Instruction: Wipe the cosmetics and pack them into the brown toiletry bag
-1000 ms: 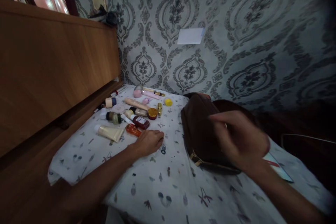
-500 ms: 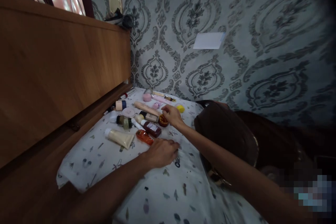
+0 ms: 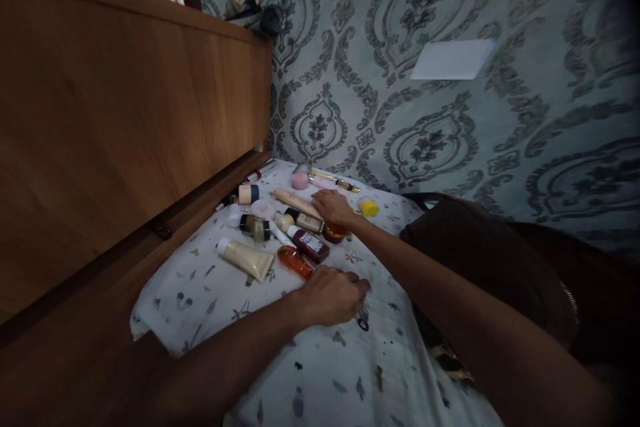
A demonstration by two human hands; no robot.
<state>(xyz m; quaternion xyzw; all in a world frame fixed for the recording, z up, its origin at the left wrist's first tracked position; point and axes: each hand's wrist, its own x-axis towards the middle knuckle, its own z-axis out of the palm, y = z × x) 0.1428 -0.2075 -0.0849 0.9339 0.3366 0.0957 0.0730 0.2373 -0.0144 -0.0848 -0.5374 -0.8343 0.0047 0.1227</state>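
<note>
The brown bag's [image 3: 483, 237] contents are hidden; the peach tube [image 3: 294, 201] slants near-right toward the right hand [image 3: 333, 207] — left hand [image 3: 334, 295] loosely curled, both grips unclear.

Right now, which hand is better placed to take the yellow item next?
Likely the right hand: it is by the amber jar, close to the yellow item. The left hand rests on the patterned cloth, beside the orange bottle, farther away.

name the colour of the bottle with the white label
The bottle is dark red, clearest in the head view.
</note>
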